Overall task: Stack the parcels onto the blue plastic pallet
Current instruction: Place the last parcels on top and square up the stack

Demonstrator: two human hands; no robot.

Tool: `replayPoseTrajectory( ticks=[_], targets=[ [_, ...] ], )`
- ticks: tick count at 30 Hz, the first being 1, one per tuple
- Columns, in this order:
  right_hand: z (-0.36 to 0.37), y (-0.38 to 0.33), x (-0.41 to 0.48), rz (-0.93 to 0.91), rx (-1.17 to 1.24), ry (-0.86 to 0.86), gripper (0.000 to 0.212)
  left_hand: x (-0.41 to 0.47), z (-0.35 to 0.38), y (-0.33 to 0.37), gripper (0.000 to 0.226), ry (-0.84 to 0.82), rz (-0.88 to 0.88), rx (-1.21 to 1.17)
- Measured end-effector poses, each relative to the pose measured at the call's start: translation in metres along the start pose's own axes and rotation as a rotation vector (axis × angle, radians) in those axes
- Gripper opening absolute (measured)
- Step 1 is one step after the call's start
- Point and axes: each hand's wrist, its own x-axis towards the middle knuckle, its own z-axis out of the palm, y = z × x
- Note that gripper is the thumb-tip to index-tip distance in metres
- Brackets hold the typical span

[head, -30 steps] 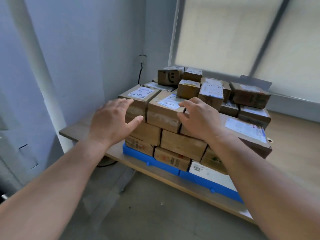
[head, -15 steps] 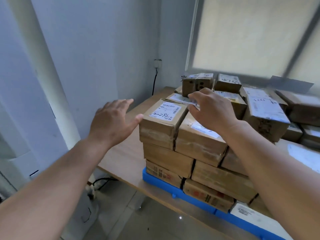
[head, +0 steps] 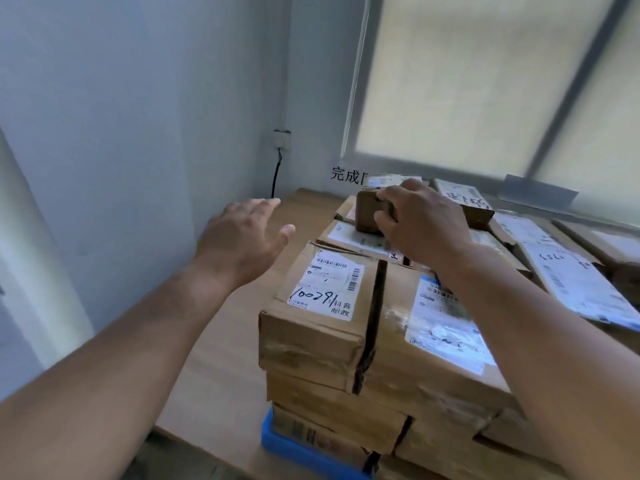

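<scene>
Several brown cardboard parcels with white labels stand stacked on the blue plastic pallet, of which only a corner shows at the bottom. The nearest top parcel carries a handwritten number. My right hand grips a small brown parcel at the far left top of the stack, fingers curled round its near edge. My left hand hovers with fingers straight over the wooden platform, left of the stack and touching nothing.
The wall and a pale pillar close in the left side. A socket with a black cable sits in the corner. A blinded window fills the back. More labelled parcels cover the right of the stack.
I have come closer to the stack. My right hand reached further back and closed on the small parcel. My left hand moved off the stack to the left.
</scene>
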Motion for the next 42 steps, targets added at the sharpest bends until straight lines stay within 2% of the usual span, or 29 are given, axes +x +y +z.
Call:
replayPoseTrajectory(
  ticks=[7, 12, 17, 25, 29, 34, 38, 42],
  targets=[
    [0.017, 0.008, 0.032, 0.241, -0.054, 0.059, 0.038, 0.054, 0.047, -0.015, 0.056, -0.131, 0.08, -0.137],
    [0.031, 0.004, 0.058, 0.322, -0.106, 0.046, 0.056, 0.092, 0.08, -0.025, 0.056, -0.234, 0.163, -0.25],
    [0.057, -0.006, 0.089, 0.369, -0.196, -0.019, 0.074, 0.113, 0.122, -0.031, 0.056, -0.364, 0.168, -0.397],
    [0.082, -0.01, 0.109, 0.499, -0.298, -0.103, 0.086, 0.144, 0.162, -0.045, 0.052, -0.501, 0.08, -0.651],
    [0.086, -0.003, 0.107, 0.556, -0.388, -0.111, 0.085, 0.149, 0.178, -0.029, 0.054, -0.564, 0.081, -0.802],
    [0.086, 0.002, 0.106, 0.607, -0.37, -0.067, 0.076, 0.149, 0.188, -0.01, 0.056, -0.599, 0.062, -0.97],
    [0.084, -0.002, 0.105, 0.596, -0.34, -0.049, 0.066, 0.146, 0.19, -0.008, 0.081, -0.567, 0.026, -0.996],
    [0.073, -0.005, 0.103, 0.584, -0.307, -0.035, 0.059, 0.142, 0.188, -0.005, 0.076, -0.546, 0.042, -1.0]
  ],
)
